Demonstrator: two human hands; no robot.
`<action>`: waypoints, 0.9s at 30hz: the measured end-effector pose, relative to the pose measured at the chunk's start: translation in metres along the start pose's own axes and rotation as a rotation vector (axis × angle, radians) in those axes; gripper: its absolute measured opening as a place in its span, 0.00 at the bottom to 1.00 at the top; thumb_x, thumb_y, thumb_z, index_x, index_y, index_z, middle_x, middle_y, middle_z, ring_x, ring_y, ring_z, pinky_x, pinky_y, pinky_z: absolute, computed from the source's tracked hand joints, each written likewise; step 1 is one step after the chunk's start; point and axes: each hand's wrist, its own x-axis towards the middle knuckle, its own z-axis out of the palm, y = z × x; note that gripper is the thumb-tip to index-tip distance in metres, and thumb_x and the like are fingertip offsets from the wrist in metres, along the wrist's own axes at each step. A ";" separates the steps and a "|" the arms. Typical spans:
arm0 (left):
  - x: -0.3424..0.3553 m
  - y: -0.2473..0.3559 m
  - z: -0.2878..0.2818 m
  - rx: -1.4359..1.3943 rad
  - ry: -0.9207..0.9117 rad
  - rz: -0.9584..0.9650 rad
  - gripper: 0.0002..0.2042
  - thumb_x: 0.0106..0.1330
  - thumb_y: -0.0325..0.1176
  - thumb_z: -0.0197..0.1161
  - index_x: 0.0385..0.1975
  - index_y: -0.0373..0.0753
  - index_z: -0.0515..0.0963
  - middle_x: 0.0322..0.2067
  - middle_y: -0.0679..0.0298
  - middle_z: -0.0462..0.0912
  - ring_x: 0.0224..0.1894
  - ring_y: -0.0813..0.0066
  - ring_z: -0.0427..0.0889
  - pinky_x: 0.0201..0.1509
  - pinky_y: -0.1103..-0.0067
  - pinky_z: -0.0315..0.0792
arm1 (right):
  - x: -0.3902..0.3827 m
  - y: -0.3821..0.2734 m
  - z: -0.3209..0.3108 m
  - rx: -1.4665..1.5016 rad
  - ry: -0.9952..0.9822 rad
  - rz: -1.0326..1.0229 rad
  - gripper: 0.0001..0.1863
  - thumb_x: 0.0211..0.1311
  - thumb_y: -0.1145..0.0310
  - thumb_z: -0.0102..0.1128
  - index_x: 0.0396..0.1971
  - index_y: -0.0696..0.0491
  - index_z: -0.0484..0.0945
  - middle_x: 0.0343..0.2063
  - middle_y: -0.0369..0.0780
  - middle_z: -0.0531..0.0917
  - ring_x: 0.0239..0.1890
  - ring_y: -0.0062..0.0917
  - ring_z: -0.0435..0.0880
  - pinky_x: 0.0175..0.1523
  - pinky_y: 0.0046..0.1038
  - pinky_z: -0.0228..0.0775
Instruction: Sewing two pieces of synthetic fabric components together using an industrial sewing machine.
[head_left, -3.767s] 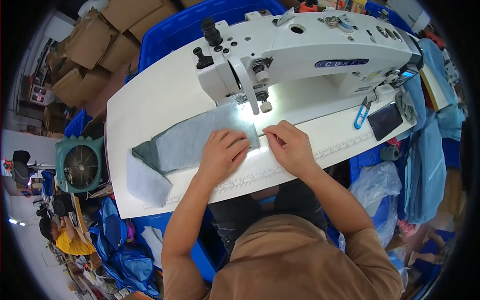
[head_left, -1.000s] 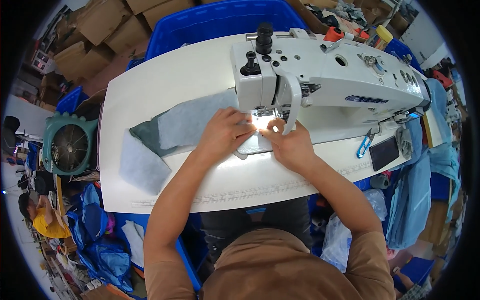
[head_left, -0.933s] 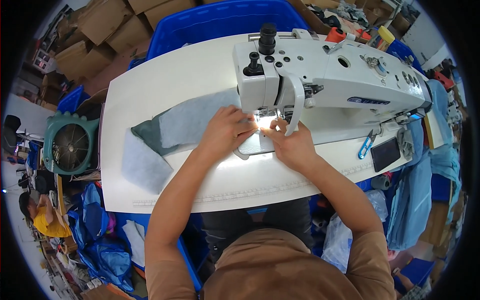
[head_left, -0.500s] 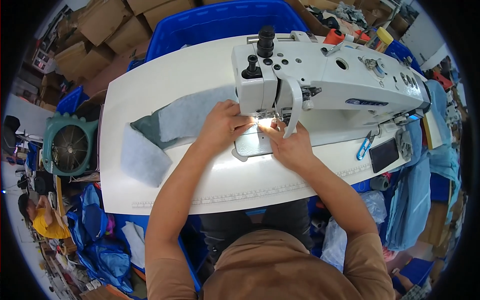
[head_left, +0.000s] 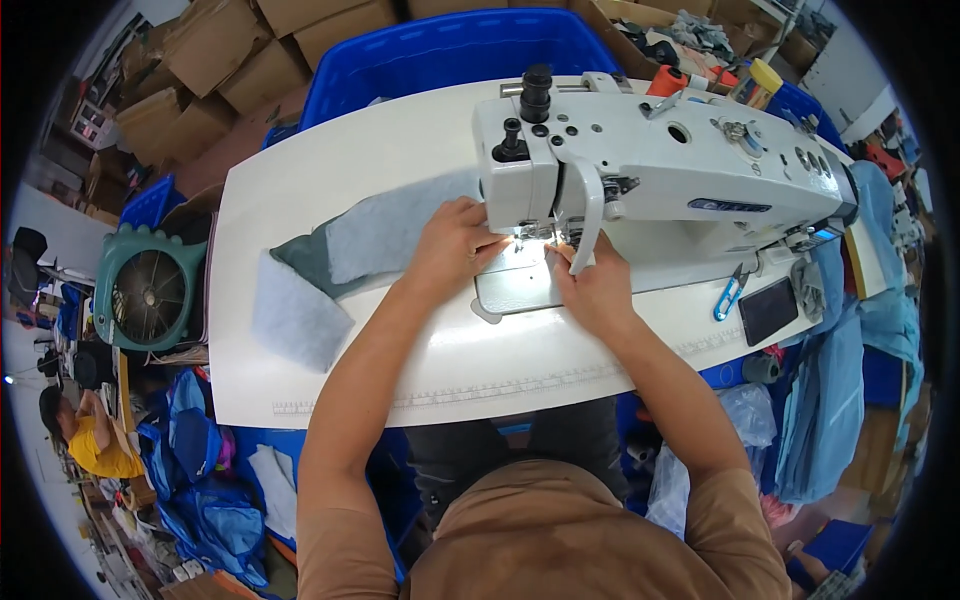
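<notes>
A white sewing machine (head_left: pixel 660 160) stands over the table, its lamp lighting the needle area and metal plate (head_left: pixel 520 290). Just left of the needle, my left hand (head_left: pixel 450 248) is closed on the edge of a fabric strip (head_left: pixel 390 228) that is pale fleecy grey with a dark green-grey part. The strip trails leftward and folds over near its end. To the right of the needle, my right hand (head_left: pixel 597 292) has its thumb and fingers drawn together beside the presser foot. What its fingertips hold is too small and partly hidden by the machine.
Blue thread snips (head_left: pixel 731 293) and a dark phone (head_left: pixel 769 310) lie at the table's right. A printed ruler strip (head_left: pixel 500 384) runs along the front edge. Behind stands a blue bin (head_left: pixel 450 50); a green fan (head_left: pixel 150 295) is at left. Another person (head_left: pixel 95 435) sits far left.
My right fingertips have drawn back slightly to the right, away from the needle. My left hand stays by the needle on the strip. The whole view has shifted a little.
</notes>
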 end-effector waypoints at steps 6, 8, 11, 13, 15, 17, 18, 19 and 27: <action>-0.004 0.001 0.001 -0.003 0.013 -0.007 0.06 0.63 0.34 0.78 0.38 0.43 0.94 0.43 0.64 0.90 0.50 0.60 0.83 0.58 0.64 0.75 | 0.000 -0.001 0.000 0.028 -0.001 0.013 0.10 0.58 0.71 0.70 0.36 0.62 0.83 0.43 0.43 0.82 0.49 0.40 0.86 0.48 0.42 0.83; -0.003 0.005 -0.003 0.033 -0.042 -0.008 0.07 0.64 0.33 0.77 0.40 0.43 0.94 0.44 0.64 0.90 0.52 0.59 0.83 0.60 0.64 0.75 | 0.000 0.000 -0.002 0.025 -0.004 0.021 0.10 0.58 0.72 0.70 0.36 0.62 0.83 0.43 0.43 0.82 0.51 0.40 0.86 0.49 0.42 0.83; -0.004 0.004 -0.016 0.169 -0.161 0.010 0.13 0.67 0.30 0.73 0.50 0.43 0.91 0.52 0.61 0.89 0.61 0.57 0.81 0.69 0.61 0.71 | 0.000 0.000 -0.002 0.034 -0.026 0.058 0.09 0.58 0.72 0.69 0.36 0.61 0.84 0.44 0.43 0.82 0.52 0.40 0.86 0.51 0.43 0.83; -0.008 0.004 -0.033 0.273 -0.226 0.028 0.19 0.68 0.27 0.71 0.59 0.43 0.88 0.58 0.59 0.87 0.67 0.55 0.79 0.75 0.59 0.69 | 0.001 0.000 -0.001 0.038 -0.035 0.064 0.09 0.57 0.72 0.69 0.36 0.60 0.84 0.45 0.43 0.82 0.52 0.40 0.85 0.51 0.44 0.83; -0.014 0.011 -0.049 0.472 -0.240 -0.136 0.32 0.68 0.24 0.66 0.74 0.46 0.76 0.72 0.55 0.78 0.79 0.51 0.69 0.85 0.51 0.57 | 0.001 0.001 -0.003 0.015 -0.026 0.055 0.09 0.58 0.72 0.69 0.37 0.60 0.84 0.44 0.43 0.82 0.52 0.41 0.85 0.52 0.44 0.83; -0.024 0.000 -0.066 0.553 -0.301 -0.238 0.35 0.68 0.22 0.64 0.77 0.47 0.72 0.77 0.55 0.72 0.82 0.50 0.64 0.87 0.48 0.54 | 0.002 -0.003 -0.002 0.010 -0.027 0.025 0.09 0.59 0.72 0.69 0.37 0.60 0.84 0.43 0.44 0.82 0.52 0.41 0.85 0.52 0.44 0.83; -0.030 -0.006 -0.076 0.628 -0.361 -0.335 0.37 0.68 0.20 0.62 0.80 0.49 0.69 0.81 0.55 0.67 0.85 0.49 0.60 0.88 0.45 0.50 | 0.001 -0.003 -0.001 0.009 -0.046 0.052 0.10 0.60 0.71 0.69 0.37 0.61 0.83 0.44 0.44 0.83 0.52 0.42 0.86 0.52 0.43 0.83; -0.043 -0.017 -0.083 0.638 -0.357 -0.352 0.37 0.68 0.20 0.62 0.80 0.49 0.69 0.81 0.55 0.67 0.85 0.49 0.60 0.88 0.45 0.50 | 0.002 -0.005 -0.001 0.012 -0.068 0.069 0.10 0.62 0.70 0.69 0.38 0.61 0.83 0.45 0.45 0.83 0.52 0.43 0.86 0.52 0.43 0.83; -0.153 0.005 -0.141 0.480 -0.442 -0.397 0.40 0.62 0.14 0.57 0.78 0.49 0.73 0.81 0.57 0.67 0.85 0.50 0.61 0.87 0.46 0.51 | -0.005 0.017 0.008 0.019 0.006 0.094 0.24 0.66 0.64 0.71 0.55 0.65 0.82 0.47 0.53 0.86 0.45 0.51 0.89 0.52 0.45 0.83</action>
